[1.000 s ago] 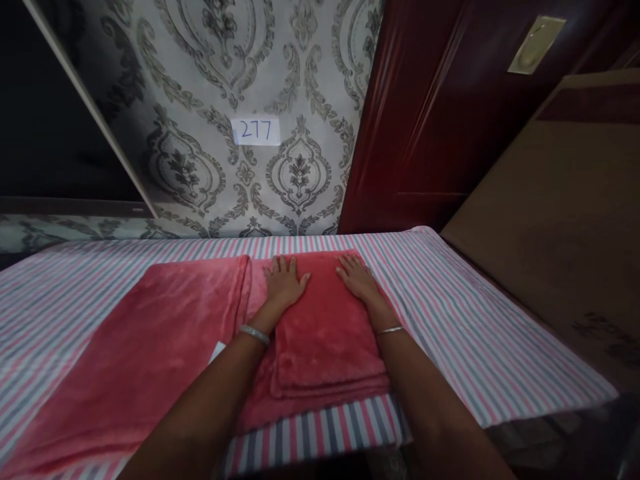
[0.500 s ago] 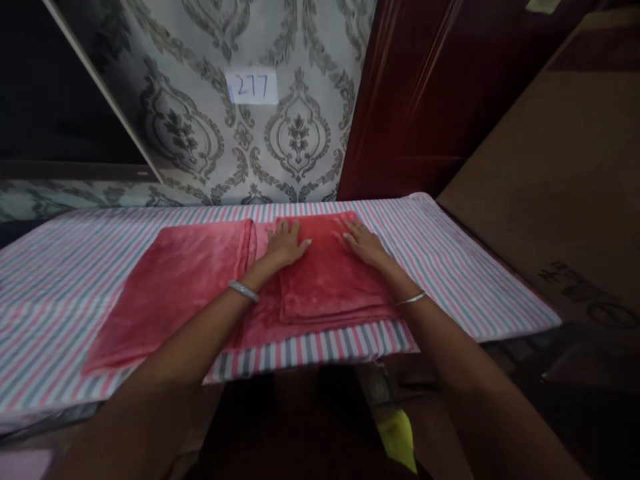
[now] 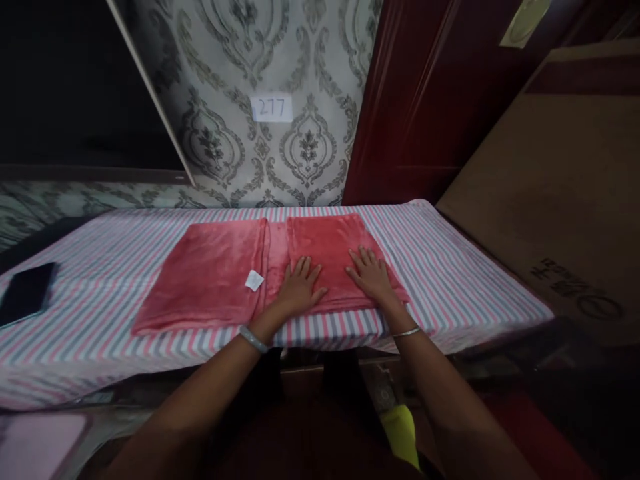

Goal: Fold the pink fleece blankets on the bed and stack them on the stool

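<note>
A red plush blanket (image 3: 215,273) lies on the table, its left and right sides folded in toward a narrow strip between them. My left hand (image 3: 299,288) rests flat with spread fingers on the left part of the right-hand fold, near its front. Likewise flat, my right hand (image 3: 371,273) presses on the right part of that same fold. Neither hand grips the fabric. A small white label (image 3: 254,281) shows on the inner edge of the left fold. Both wrists wear bracelets.
A striped cloth (image 3: 460,287) covers the table. A dark phone (image 3: 27,293) lies at its left end. A large cardboard box (image 3: 560,187) stands at the right. Behind are a patterned wall with a paper marked 277 (image 3: 271,107), a dark screen (image 3: 80,93) and a red door (image 3: 400,120).
Both hands have slid toward me over the right fold, from its far part to its near part. The view has shifted, bringing the phone and the label into sight.
</note>
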`<state>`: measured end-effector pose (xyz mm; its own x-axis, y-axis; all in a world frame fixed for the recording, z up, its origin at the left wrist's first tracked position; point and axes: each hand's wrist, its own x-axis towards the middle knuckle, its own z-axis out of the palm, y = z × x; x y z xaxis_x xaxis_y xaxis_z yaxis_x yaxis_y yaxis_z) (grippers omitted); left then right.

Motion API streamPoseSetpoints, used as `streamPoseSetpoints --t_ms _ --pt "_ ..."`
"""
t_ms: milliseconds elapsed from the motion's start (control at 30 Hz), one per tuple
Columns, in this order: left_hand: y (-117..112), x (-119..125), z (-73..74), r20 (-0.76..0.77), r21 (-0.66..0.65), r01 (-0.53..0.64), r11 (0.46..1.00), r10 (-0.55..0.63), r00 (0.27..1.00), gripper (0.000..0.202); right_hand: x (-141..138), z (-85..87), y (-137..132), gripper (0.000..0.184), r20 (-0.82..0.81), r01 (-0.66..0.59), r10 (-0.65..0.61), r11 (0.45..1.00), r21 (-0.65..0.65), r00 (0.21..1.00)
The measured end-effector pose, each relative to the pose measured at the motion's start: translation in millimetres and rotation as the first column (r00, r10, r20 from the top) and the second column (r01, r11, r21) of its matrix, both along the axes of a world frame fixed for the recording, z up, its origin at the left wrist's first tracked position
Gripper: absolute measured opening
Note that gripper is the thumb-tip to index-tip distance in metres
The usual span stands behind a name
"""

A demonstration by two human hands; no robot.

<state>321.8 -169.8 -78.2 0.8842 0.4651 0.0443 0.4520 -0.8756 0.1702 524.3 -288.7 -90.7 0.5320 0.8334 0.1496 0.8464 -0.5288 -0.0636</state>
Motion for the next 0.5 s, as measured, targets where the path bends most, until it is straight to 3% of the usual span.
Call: streamPoseSetpoints --t_ms 300,400,500 --pt "-11 -16 12.2 0.160 -0.084 0.022 0.996 -0.008 0.987 0.068 5 -14.3 3 0.058 0.046 -0.020 0.018 0.999 0.029 0.999" --pt "-12 -46 23.3 0.274 -0.020 -0.008 1.000 0.013 0.961 0.055 9 -18.1 3 0.058 0.059 -0.017 0.015 0.999 0.032 0.998" --pt "1 -90 35.4 0.325 0.023 -0.191 0.981 0.174 0.930 0.032 12 -15.2 2 0.058 0.019 -0.027 0.026 0.999 0.044 0.999"
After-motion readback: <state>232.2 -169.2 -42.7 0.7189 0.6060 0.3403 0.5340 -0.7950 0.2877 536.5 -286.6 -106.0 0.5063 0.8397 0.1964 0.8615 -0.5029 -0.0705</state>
